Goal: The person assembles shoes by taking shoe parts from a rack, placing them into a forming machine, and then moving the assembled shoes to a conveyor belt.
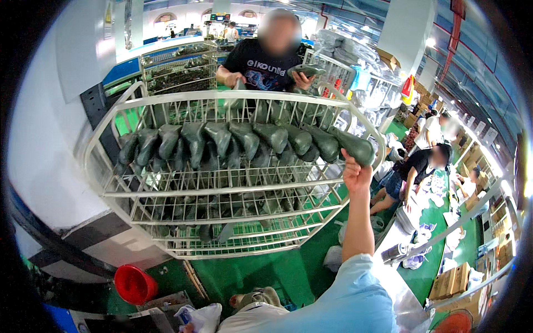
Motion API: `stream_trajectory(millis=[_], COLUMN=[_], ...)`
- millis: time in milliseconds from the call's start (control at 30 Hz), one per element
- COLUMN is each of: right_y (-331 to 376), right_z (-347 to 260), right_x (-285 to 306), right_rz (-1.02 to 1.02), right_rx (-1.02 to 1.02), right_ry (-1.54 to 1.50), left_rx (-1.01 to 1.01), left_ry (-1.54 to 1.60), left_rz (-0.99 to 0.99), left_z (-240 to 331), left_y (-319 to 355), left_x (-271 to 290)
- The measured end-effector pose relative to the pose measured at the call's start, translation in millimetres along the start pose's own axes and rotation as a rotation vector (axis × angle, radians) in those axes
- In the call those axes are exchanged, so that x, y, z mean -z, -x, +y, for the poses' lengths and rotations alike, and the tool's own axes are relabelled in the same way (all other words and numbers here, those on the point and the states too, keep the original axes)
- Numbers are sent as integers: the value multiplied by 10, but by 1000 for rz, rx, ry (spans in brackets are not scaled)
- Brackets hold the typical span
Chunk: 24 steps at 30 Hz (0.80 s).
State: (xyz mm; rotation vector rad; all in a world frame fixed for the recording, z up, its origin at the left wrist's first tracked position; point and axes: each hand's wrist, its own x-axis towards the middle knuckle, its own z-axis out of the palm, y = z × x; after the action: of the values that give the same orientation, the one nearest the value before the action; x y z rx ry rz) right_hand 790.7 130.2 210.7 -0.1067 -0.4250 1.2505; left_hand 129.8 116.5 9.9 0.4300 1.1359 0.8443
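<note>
My right arm reaches out to the right end of a white wire rack (233, 189). The fingers of my right hand (357, 173) are closed on the rounded end of a dark green shoe last (354, 145). That last lies at the end of a row of similar shoe lasts (242, 137) on the top shelf. At the lower edge, a small patch of what looks like my left hand (187, 328) shows beside a white plastic bag (204, 317); its fingers are mostly hidden.
Across the rack a person (269, 66) holds a shoe last (307, 70) in one hand. More lasts hang on lower shelves. A red bucket (135, 284) stands on the green floor at left. At right, other people work along a bench (408, 280). A white pillar (47, 150) borders the left.
</note>
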Motion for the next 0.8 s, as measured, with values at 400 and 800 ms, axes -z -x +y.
stream_trajectory(millis=[400,800], right_y=[-535,378], right_z=[422,4704], right_x=[-20,-1271], right_rz=[669,-451], right_rx=[-2,-654], right_ry=[805,1479], left_rx=[-212,-350], left_ry=[248,71], left_rz=[425,1561], left_z=[-528,-2450], left_y=[1021,4399], left_x=[925,1751])
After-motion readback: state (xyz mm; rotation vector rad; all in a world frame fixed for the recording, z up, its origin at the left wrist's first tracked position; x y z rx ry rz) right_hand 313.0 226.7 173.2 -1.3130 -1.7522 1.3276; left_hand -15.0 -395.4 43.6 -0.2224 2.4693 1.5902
